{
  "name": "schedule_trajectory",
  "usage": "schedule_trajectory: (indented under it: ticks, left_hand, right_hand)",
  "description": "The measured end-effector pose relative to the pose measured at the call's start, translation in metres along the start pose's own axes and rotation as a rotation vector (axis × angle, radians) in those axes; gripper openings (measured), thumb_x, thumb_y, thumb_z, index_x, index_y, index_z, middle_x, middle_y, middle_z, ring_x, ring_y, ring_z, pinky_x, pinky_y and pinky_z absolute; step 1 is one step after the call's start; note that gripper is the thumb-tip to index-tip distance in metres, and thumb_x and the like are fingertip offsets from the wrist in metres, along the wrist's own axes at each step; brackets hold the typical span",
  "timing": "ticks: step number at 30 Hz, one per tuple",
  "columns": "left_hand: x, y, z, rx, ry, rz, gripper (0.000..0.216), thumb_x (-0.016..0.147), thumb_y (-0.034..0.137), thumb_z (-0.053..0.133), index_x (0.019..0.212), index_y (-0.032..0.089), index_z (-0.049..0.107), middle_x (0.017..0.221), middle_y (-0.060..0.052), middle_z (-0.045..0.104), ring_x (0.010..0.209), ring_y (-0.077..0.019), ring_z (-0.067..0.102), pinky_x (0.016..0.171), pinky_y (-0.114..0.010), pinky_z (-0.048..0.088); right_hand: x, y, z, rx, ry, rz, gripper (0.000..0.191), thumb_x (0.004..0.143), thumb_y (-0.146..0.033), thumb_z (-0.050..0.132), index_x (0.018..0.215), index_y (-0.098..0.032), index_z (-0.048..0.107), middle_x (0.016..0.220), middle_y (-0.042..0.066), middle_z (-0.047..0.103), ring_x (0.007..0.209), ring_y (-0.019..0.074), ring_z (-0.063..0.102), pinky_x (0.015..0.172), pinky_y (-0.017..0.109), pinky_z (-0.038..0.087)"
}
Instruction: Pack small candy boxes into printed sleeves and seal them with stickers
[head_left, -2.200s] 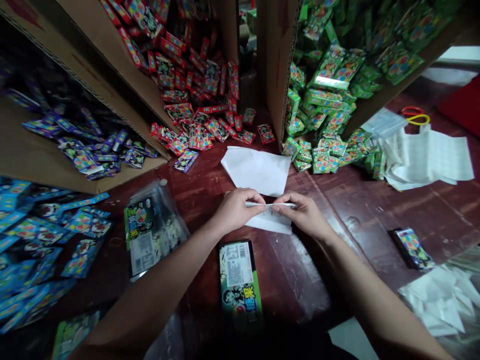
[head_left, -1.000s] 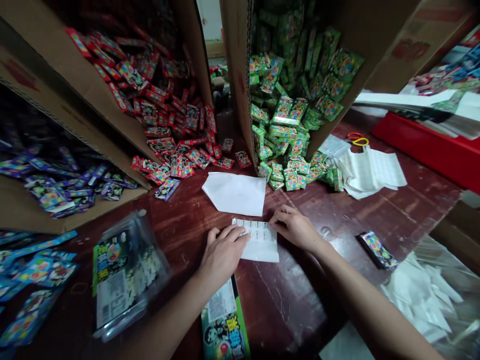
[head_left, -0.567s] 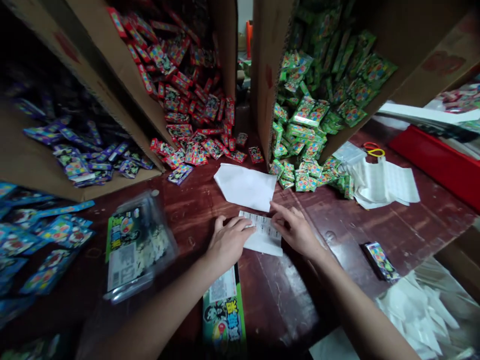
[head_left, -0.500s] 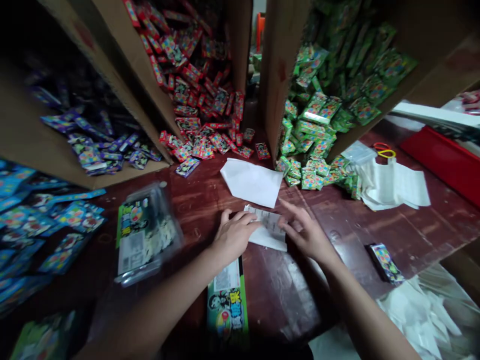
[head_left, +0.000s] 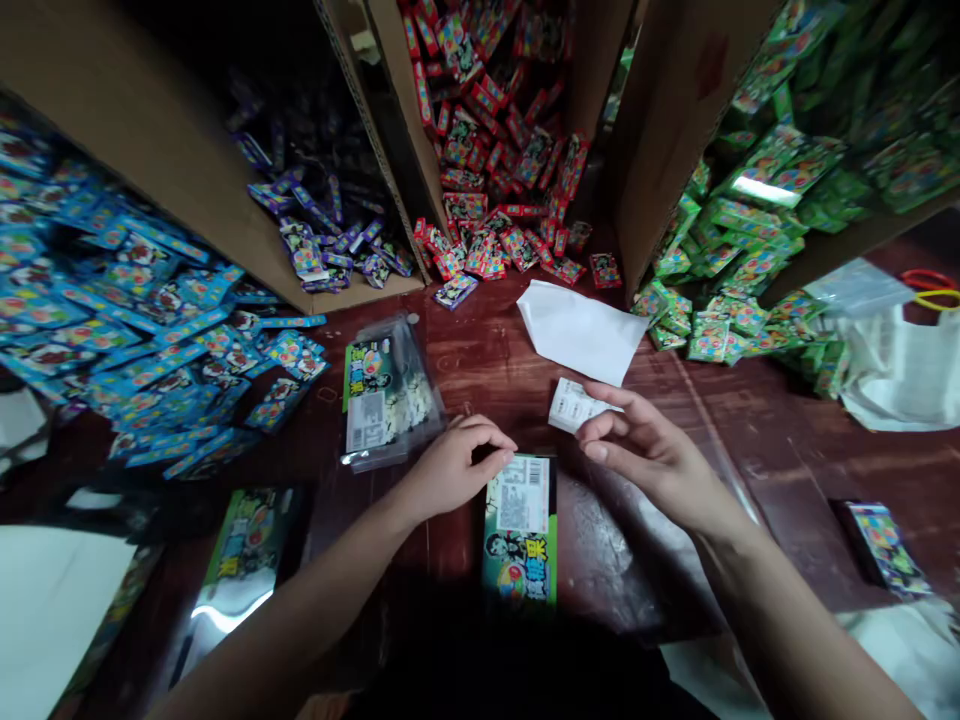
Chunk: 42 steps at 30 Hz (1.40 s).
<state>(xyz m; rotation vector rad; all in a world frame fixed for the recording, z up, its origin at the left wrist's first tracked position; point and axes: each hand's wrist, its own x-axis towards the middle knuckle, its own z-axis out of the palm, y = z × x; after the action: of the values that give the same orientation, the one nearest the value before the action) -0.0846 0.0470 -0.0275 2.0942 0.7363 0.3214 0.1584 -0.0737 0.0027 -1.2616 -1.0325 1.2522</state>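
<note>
My left hand is curled, its fingertips on the top left corner of a green printed box that lies flat on the dark red table. My right hand hovers just right of it. Thumb and forefinger are pinched together, and what they hold is too small to make out. A small folded sticker sheet lies on the table just beyond the right fingertips. A larger white paper lies behind it.
Tilted cardboard cartons spill small packets: blue at left, purple, red, green at right. A clear bag with a printed pack lies left of my hands, another nearer. White sheets, rubber bands and one lone packet lie at right.
Both hands have left the sticker sheet, which lies folded smaller. The left hand drew back onto the green box, the right hand lifted into a pinch. The view swung left.
</note>
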Motion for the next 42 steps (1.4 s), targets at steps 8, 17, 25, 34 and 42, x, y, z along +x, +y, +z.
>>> schedule_trajectory:
  ticks: [8,17,25,34,42]
  left_hand:
    - [-0.001,0.018,-0.002,-0.272,-0.123,-0.043,0.019,0.094,0.021,0.057,0.108,0.020,0.069,0.097,-0.002,0.073,0.086,-0.0142,0.066,0.079,-0.028,0.052]
    - [0.001,0.013,-0.002,-0.246,-0.101,0.066,0.017,0.094,0.023,0.060,0.104,0.021,0.074,0.103,-0.004,0.073,0.097,-0.0161,0.068,0.092,-0.032,0.051]
    - [-0.004,0.017,0.009,-0.282,-0.068,-0.009,0.015,0.092,0.022,0.061,0.102,0.019,0.071,0.102,-0.004,0.073,0.093,-0.0164,0.068,0.086,-0.031,0.052]
    - [0.004,0.027,0.015,-0.218,-0.087,-0.067,0.015,0.090,0.025,0.062,0.100,0.019,0.070,0.095,-0.003,0.075,0.080,-0.0158,0.068,0.075,-0.029,0.053]
    - [0.002,0.028,0.015,-0.247,-0.083,-0.101,0.013,0.090,0.027,0.062,0.098,0.018,0.067,0.086,-0.002,0.071,0.074,-0.0148,0.065,0.068,-0.027,0.051]
  right_hand:
    - [0.013,-0.004,0.012,-0.140,-0.046,-0.043,0.068,0.092,-0.027,0.068,0.150,-0.034,0.033,0.113,0.004,0.060,0.101,0.0164,0.064,0.096,0.039,0.053]
    - [-0.014,0.031,0.025,-0.305,0.075,-0.167,0.086,0.094,-0.027,0.066,0.158,-0.046,0.011,0.127,0.006,0.050,0.087,0.0156,0.070,0.086,0.041,0.062]
    - [-0.024,0.005,0.016,-0.370,0.100,-0.213,0.080,0.096,-0.026,0.061,0.159,-0.037,0.013,0.113,0.006,0.062,0.097,0.0196,0.066,0.092,0.043,0.056]
    - [0.018,-0.011,0.017,-0.328,-0.262,0.118,0.057,0.092,-0.028,0.062,0.144,-0.019,0.041,0.091,0.001,0.063,0.080,0.0140,0.059,0.076,0.032,0.049]
    - [0.004,0.008,0.026,-0.687,-0.113,-0.101,0.081,0.090,-0.025,0.065,0.159,-0.029,0.021,0.105,0.006,0.064,0.086,0.0196,0.058,0.081,0.039,0.050]
